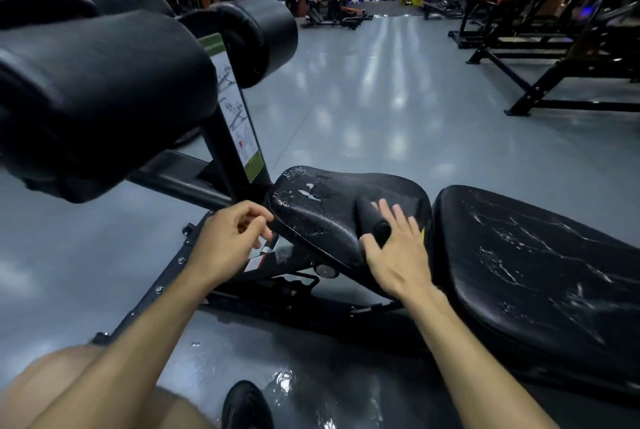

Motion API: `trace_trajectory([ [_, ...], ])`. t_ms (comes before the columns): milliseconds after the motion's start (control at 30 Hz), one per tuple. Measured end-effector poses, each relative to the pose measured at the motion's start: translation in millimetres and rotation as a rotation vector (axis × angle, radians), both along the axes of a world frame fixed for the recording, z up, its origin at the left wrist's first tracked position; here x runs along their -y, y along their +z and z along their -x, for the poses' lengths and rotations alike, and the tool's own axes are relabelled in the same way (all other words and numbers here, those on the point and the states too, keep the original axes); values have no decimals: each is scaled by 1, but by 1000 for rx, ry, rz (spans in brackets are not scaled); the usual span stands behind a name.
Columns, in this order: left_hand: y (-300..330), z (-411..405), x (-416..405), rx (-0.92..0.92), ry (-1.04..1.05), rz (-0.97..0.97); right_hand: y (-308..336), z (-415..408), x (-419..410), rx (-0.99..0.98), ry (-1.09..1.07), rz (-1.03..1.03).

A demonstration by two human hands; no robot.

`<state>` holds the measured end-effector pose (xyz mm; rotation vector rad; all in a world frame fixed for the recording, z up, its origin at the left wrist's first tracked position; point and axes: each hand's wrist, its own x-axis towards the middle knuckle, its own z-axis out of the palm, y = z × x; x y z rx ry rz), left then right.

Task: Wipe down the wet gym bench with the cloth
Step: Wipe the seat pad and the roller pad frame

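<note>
Right hand [398,252] lies flat with fingers spread on a dark cloth [372,220] on the wet seat pad [318,206]. Left hand [228,241], fingers loosely curled and holding nothing, hovers at the pad's left edge. Beyond, water streaks the back pad [540,255]; foam rollers [104,99] stand left.

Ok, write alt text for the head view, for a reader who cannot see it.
A person's right hand presses a dark cloth flat on the wet black seat pad of a gym bench, while the left hand hovers, loosely curled, at the pad's near edge. Water streaks the longer back pad to the right; black roller pads loom at left.
</note>
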<state>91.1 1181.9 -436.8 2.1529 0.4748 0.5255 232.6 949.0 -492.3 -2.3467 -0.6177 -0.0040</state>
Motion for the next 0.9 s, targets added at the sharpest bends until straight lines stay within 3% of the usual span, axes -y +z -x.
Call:
trace_trajectory([
  [100, 12, 7, 4, -53, -12, -49, 5, 33, 11, 85, 172, -2],
  [200, 25, 12, 2, -71, 0, -120, 17, 30, 38, -59, 96, -57],
  [400, -2, 4, -32, -191, 23, -125, -5, 32, 53, -30, -53, -5],
  [600, -18, -38, -65, -283, -45, -190, -35, 55, 15, 317, -59, 288],
  [800, -41, -61, -88, -291, -90, -119, -30, 63, -74, 379, -22, 581],
  [900, -42, -59, -97, -247, -53, -90, -15, 50, -143, 391, 49, 528],
])
